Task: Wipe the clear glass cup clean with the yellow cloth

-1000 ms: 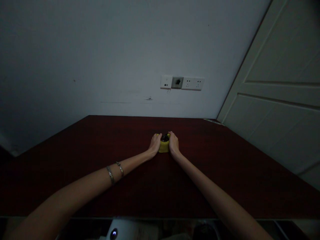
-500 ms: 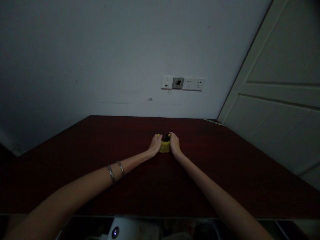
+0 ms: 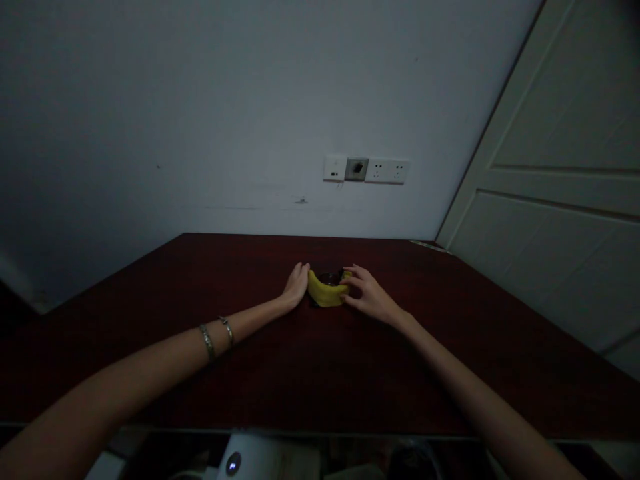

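The banana (image 3: 325,296) lies on the table (image 3: 280,373) at my 12 o'clock. My left grip (image 3: 296,283) is flat, released, at its 9 o'clock; my right grip (image 3: 369,295) touches its 3 o'clock end, whether grasping I cannot tell.

Dim in here: a dark-red, flat surface (image 3: 320,373) meets the scuffed, pale far wall (image 3: 240,107); right, a whitish panelled door (image 3: 555,247).

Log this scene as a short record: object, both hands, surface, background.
Object: yellow banana-shaped piece, curved around a dark thing, identity unclear
Left hand: fingers extended, beside its left end
Right hand: fingers bent, at its right end
Left forearm: two bracelets
Surface: dark red table
Background: wall sockets, pale door at right
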Demonstrator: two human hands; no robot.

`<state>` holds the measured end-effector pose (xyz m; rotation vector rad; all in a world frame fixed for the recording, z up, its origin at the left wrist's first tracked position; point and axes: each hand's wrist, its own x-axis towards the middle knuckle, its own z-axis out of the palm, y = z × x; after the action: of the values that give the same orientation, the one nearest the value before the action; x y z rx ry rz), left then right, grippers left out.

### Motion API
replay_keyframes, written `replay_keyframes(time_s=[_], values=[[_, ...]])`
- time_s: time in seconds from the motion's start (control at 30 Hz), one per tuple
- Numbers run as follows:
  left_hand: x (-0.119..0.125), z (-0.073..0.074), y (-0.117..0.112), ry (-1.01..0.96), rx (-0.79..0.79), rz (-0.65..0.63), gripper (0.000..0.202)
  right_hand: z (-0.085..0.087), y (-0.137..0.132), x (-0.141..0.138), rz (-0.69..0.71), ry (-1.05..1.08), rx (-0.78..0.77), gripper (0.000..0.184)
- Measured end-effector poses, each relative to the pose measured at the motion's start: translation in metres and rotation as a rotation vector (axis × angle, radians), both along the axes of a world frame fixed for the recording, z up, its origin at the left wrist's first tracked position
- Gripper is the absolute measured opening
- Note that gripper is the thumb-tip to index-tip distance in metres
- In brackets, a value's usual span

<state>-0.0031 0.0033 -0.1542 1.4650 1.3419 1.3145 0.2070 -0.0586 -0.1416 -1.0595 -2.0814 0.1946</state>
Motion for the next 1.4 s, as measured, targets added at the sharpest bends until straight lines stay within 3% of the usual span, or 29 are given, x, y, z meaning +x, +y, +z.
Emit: replay_keyframes(time_s=[0.13, 0.23, 0.3, 0.4, 0.53, 0.67, 0.87, 0.97, 1.13, 1.2, 1.3, 1.4], values=[[0.002, 0.022, -0.004, 0.032, 0.064, 0.000, 0.040, 0.000, 0.002, -0.008, 0.042, 0.039, 0.010, 0.010], [0.005, 0.045, -0.015, 0.075, 0.248, -0.081, 0.037, 0.009, 0.000, -0.021, 0.040, 0.088, 0.013, 0.010], [0.008, 0.060, -0.022, 0.187, 0.496, -0.143, 0.037, 0.018, -0.001, -0.029, 0.023, 0.212, -0.002, 0.013], [0.015, 0.083, -0.029, 0.259, 0.659, -0.172, 0.036, 0.032, -0.001, -0.036, -0.025, 0.535, -0.035, 0.018], [0.026, 0.108, -0.033, 0.291, 0.707, -0.248, 0.039, 0.054, 0.003, -0.031, -0.108, 0.794, -0.049, 0.026], [0.035, 0.121, -0.033, 0.342, 0.669, -0.215, 0.040, 0.073, 0.000, -0.022, -0.192, 0.932, -0.029, 0.030], [0.049, 0.122, -0.028, 0.104, 0.488, -0.436, 0.024, 0.084, -0.012, -0.020, -0.256, 1.006, 0.047, 0.027], [0.056, 0.120, -0.027, -0.083, 0.367, -0.466, 0.021, 0.082, -0.014, -0.018, -0.213, 1.013, 0.032, 0.027], [0.063, 0.119, -0.031, -0.270, 0.271, -0.480, 0.023, 0.078, -0.014, -0.008, -0.069, 1.013, -0.196, 0.051], [0.063, 0.118, -0.030, -0.295, 0.234, -0.518, 0.027, 0.077, -0.016, -0.002, -0.048, 0.968, -0.313, 0.052], [0.057, 0.109, -0.023, -0.287, 0.139, -0.570, 0.039, 0.076, -0.021, 0.009, -0.124, 0.897, -0.397, 0.044], [0.042, 0.086, -0.013, -0.155, 0.115, -0.528, 0.055, 0.073, -0.028, 0.023, -0.248, 0.898, -0.424, 0.039]])
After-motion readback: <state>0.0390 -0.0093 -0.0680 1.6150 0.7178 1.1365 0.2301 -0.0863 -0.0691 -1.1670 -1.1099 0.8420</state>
